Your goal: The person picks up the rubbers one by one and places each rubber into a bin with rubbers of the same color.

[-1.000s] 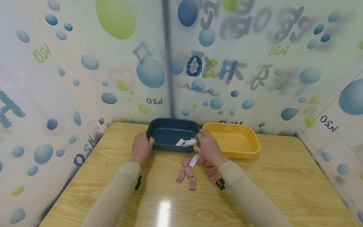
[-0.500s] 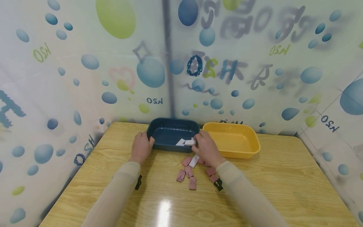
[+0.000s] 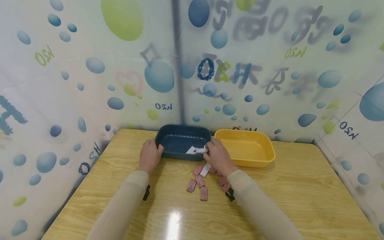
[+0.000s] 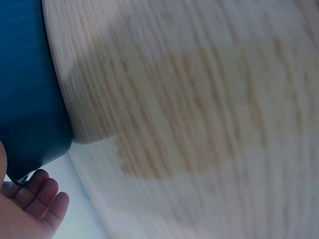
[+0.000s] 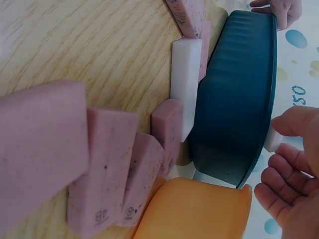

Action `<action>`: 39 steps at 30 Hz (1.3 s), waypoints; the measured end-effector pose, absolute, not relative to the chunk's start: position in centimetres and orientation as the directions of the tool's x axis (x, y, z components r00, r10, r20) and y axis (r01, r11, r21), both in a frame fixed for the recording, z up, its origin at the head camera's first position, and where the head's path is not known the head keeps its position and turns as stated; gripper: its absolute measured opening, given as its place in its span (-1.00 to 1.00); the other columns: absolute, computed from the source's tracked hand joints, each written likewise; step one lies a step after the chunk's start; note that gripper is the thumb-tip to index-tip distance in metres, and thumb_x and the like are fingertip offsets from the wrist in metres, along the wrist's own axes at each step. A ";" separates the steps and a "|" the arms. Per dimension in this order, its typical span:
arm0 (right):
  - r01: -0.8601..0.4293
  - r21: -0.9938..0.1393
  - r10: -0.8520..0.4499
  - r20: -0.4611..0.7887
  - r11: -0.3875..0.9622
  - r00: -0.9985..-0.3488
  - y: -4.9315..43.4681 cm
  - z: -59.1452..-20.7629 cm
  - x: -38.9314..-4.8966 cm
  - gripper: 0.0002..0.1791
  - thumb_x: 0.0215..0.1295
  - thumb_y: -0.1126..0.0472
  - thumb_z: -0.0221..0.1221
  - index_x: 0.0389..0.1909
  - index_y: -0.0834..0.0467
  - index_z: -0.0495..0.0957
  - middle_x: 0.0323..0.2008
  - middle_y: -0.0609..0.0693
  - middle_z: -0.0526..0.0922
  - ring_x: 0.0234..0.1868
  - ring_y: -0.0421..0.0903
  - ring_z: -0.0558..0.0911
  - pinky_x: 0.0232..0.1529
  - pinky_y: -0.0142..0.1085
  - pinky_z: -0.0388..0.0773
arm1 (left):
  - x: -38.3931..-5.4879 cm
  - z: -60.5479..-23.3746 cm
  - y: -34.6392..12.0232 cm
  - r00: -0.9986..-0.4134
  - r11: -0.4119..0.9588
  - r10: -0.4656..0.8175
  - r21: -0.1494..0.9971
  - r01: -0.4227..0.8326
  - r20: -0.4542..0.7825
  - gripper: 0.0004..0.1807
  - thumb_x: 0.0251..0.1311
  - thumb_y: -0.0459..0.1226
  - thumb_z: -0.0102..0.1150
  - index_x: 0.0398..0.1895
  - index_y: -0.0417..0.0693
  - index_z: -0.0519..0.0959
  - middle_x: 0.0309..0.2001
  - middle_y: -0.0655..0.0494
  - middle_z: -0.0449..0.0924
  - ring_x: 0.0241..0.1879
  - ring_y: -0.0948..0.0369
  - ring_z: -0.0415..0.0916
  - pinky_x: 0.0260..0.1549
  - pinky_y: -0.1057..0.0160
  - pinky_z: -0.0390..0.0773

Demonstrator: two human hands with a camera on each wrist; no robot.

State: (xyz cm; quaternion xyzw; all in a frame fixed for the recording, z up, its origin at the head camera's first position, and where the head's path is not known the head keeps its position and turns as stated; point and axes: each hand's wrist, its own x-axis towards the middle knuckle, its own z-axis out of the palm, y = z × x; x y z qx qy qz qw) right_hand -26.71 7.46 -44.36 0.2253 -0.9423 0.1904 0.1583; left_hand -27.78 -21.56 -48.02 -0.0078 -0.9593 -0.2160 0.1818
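My left hand (image 3: 149, 155) holds the left end of the dark blue tray (image 3: 172, 141) by its rim; in the left wrist view several curled fingers (image 4: 42, 196) show by the tray's corner. At the tray's right end, my right hand (image 3: 219, 156) pinches a white eraser (image 5: 272, 138) between thumb and fingers, just over the rim. White erasers (image 3: 190, 150) lie inside the tray near its front right corner. Outside, against the tray's front, another white eraser (image 5: 185, 84) lies on the table among several pink erasers (image 3: 203, 193), some printed "4B".
A yellow tray (image 3: 264, 153) stands close to the blue tray's right side. Both are near the back edge of the wooden table (image 3: 294, 193), before a patterned wall (image 3: 192, 43). A small black object (image 3: 230, 194) shows beside the right sleeve.
My right hand has shifted very slightly, and the white eraser in it has changed its angle. The left hand and both trays stay in place.
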 end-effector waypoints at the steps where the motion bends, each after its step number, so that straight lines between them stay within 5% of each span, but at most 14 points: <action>1: -0.481 -0.287 -0.362 0.382 0.828 -0.851 7.5 -44.4 -26.8 -0.84 0.27 0.25 0.36 -0.24 0.25 0.62 -0.26 0.05 0.47 -0.15 -0.01 0.48 0.00 -0.21 0.58 | -27.8 -48.0 -21.6 -0.935 0.907 -0.064 0.411 0.091 0.349 -0.63 0.45 -0.25 -0.05 -0.14 -0.53 0.47 -0.23 -0.35 0.46 -0.19 -0.24 0.45 -0.17 -0.16 0.56; 39: -0.457 -0.325 -0.331 0.375 0.828 -0.866 7.9 -44.1 -26.3 -0.87 0.38 0.22 0.31 -0.22 0.23 0.66 -0.20 0.07 0.53 -0.13 0.01 0.50 0.03 -0.18 0.62 | -27.4 -47.5 -21.5 -0.941 0.897 -0.072 0.434 0.083 0.330 -0.63 0.45 -0.24 -0.06 -0.13 -0.52 0.47 -0.19 -0.35 0.47 -0.17 -0.22 0.45 -0.15 -0.16 0.56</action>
